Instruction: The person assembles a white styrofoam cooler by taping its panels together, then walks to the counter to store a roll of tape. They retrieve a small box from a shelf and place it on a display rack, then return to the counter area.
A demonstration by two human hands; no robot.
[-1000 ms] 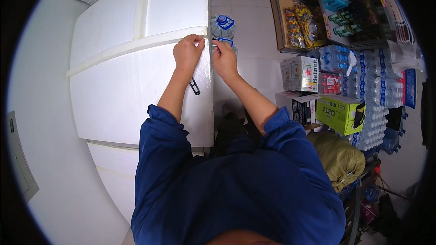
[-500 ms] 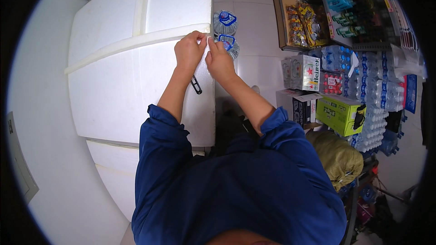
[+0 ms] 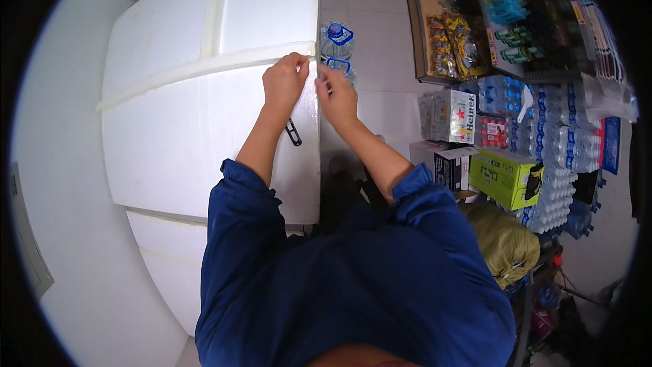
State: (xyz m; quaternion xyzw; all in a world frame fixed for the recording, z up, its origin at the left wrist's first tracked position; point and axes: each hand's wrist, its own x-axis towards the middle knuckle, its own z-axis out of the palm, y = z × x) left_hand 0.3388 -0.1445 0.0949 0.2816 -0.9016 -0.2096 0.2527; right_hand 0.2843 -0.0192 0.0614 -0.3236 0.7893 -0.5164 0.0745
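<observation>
- Two bare hands, left hand (image 3: 285, 85) and right hand (image 3: 339, 100), work at the near corner of the white box (image 3: 190, 136).
- Change: half a second ago the right hand met the left at the edge; now it stands apart, just past the edge, blurred. This suggests separate actions at the corner, the left acting as the steady one.
- Strip (image 3: 197, 72): crosses the box; its right end lies just beyond the left fingers, contact unclear.
- Left fingers: pinched together, contents too small to tell. Right fingers: curled, grip indeterminable.
- Black tool (image 3: 293, 134): beside the left forearm, untouched by fingers.
</observation>
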